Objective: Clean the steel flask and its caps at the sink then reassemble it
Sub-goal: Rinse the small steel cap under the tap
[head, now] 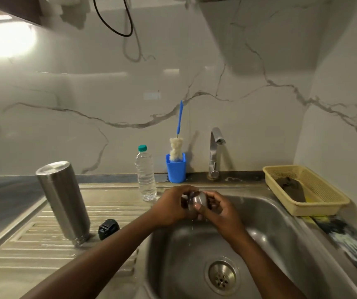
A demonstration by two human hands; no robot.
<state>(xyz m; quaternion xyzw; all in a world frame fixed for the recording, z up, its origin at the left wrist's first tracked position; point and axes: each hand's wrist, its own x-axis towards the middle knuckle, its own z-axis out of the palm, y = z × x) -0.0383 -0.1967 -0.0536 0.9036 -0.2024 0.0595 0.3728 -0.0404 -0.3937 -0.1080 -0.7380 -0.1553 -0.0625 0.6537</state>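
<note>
Hands: left hand [173, 206] and right hand [220, 210] together, both clasping the steel cap [198, 201].
Body: steel flask [63, 201] stands well left of our hands.
Method: we'd best rub every face, low over the sink [270, 223].

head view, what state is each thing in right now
steel flask: uncapped, mouth down on drainboard
steel cap: held over the sink by left hand and right hand
black cap: off, lying beside the flask
tap: no stream visible
water bottle: upright, capped
bottle brush: standing in blue holder
basket: holds a dark cloth
</note>
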